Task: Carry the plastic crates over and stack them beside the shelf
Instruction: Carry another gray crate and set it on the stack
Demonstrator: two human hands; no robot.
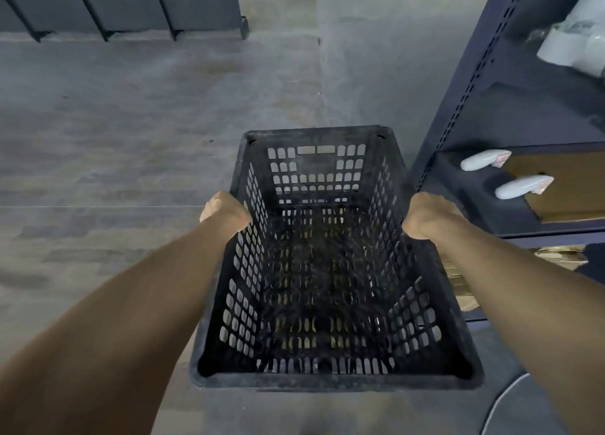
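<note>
A black plastic crate (327,380) with perforated walls fills the lower middle of the view, its open top facing me. My left hand (224,212) grips its left rim and my right hand (429,216) grips its right rim. The crate is empty. Whether it rests on the floor or hangs in the air I cannot tell. The dark blue metal shelf (458,107) stands just to the crate's right.
On the shelf lie two white wrapped rolls (520,185), brown cardboard (563,189) and white bags (576,41) higher up. Dark cabinets (131,5) line the far left. Grey concrete floor (131,140) spreads ahead and to the left.
</note>
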